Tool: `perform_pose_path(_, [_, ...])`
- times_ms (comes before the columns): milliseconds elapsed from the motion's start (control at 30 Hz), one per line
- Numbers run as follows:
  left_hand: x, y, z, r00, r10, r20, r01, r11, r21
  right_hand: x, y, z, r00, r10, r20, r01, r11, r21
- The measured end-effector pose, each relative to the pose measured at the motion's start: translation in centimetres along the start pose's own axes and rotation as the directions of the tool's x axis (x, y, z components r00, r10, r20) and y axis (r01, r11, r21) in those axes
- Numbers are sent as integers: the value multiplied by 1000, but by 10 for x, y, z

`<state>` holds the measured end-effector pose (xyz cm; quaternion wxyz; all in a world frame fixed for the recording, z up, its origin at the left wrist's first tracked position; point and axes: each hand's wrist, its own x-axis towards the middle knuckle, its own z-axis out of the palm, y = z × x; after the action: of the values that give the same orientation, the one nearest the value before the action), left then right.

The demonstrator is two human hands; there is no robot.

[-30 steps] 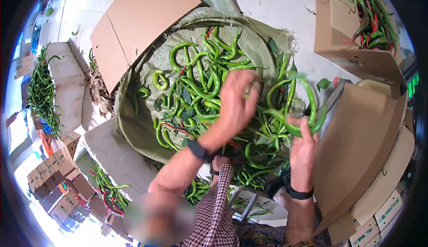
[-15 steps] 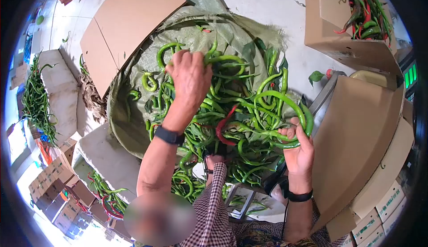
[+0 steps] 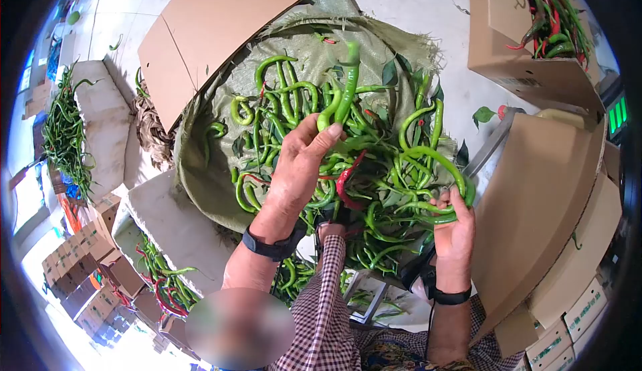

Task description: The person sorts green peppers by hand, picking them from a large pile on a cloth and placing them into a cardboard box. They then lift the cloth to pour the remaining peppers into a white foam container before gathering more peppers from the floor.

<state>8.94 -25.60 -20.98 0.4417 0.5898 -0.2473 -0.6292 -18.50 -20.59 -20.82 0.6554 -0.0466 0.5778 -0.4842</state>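
Observation:
My left hand [image 3: 299,160] is closed on green peppers [image 3: 346,90], which it lifts above the pile, one of them pointing up and blurred at its tip. At the right of the pile my right hand [image 3: 456,227] holds long curved green peppers [image 3: 438,159] between thumb and fingers. Under both hands lies a heap of green peppers [image 3: 287,93] on an open woven sack [image 3: 221,197]. A red pepper [image 3: 344,182] curls near the middle of the heap.
A flat cardboard sheet [image 3: 214,26] lies at the upper left. An open carton [image 3: 535,170] stands at the right, below a box of red and green peppers [image 3: 554,26]. More peppers [image 3: 67,137] rest at the far left. A green-lit display [image 3: 616,113] shows at the right edge.
My left hand has moved down and right over the heap and now raises green peppers in its grip. My right hand stays nearly in place with its peppers. The view has shifted slightly.

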Motion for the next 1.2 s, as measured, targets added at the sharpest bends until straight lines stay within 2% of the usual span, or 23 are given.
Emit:
perform_pose_path(100, [-13,6,6,997,67,-49,-61,992,109,-2,2,9,996,-4,-88,0,999,-54])
perform_pose_path(167, [-22,-7,15,970,238,-52,-200,899,390,-4,3,29,996,16,-91,-29,990,-141])
perform_pose_path(200, [-27,-15,19,965,262,0,-241,889,388,-1,8,33,1000,5,-13,-8,981,-193])
perform_pose_path(233, [-35,-16,30,988,156,5,-151,947,285,2,12,42,999,29,45,-19,977,-214])
perform_pose_path(300, [-39,-29,39,883,398,249,-469,729,499,10,23,70,973,-56,224,70,996,-55])
perform_pose_path(367, [-49,-34,48,906,333,263,-423,737,527,21,21,67,959,89,268,-69,994,-85])
perform_pose_path(400, [-49,-31,45,927,275,254,-368,790,490,26,26,66,979,57,196,-48,998,-52])
perform_pose_path(433, [-48,-39,42,987,129,99,-154,934,324,28,26,68,987,46,155,-36,997,-64])
perform_pose_path(467, [-45,-39,37,998,15,67,-20,997,71,32,25,61,995,29,95,-23,997,-67])
perform_pose_path(500, [-39,-35,29,993,-98,61,108,977,-186,38,24,51,999,13,39,-10,998,-68])
perform_pose_path(533, [-33,-37,22,991,-74,112,115,899,-422,42,20,46,998,-69,3,69,993,-97])
perform_pose_path(633, [-32,-35,4,960,-197,200,280,738,-614,41,-3,32,982,-184,-41,181,982,-53])
perform_pose_path(767, [-31,-48,-4,954,-256,158,294,682,-669,31,-23,23,957,-287,29,288,953,-90])
perform_pose_path(833, [-30,-49,-7,966,-224,125,244,648,-721,22,-27,32,915,-402,32,368,799,-476])
perform_pose_path(867, [-31,-48,-5,967,-242,80,224,657,-720,18,-28,30,891,-437,123,420,691,-588])
perform_pose_path(900, [-32,-50,-4,967,-243,79,224,655,-721,10,-28,36,892,-435,124,419,691,-590])
perform_pose_path(967, [-36,-53,-2,986,-165,39,162,845,-510,-8,-24,55,922,-377,86,309,585,-750])
perform_pose_path(1000, [-42,-46,8,981,-192,-13,175,918,-355,-4,-16,44,939,-280,200,331,585,-740])
perform_pose_path(1033, [-48,-43,19,981,-194,-5,183,936,-300,-14,-5,55,944,-258,204,326,655,-682])
perform_pose_path(1067, [-53,-39,29,963,-253,90,267,931,-247,-18,1,53,947,-167,276,321,565,-760])
perform_pose_path(1133, [-62,-46,51,969,-148,198,178,974,-140,-20,19,44,947,-38,320,301,461,-835])
perform_pose_path(1167, [-60,-52,53,967,128,220,-158,980,122,-20,26,39,951,-9,308,278,459,-844])
perform_pose_path(1200, [-58,-51,53,950,130,285,-173,976,129,-22,27,40,968,-35,250,236,480,-845])
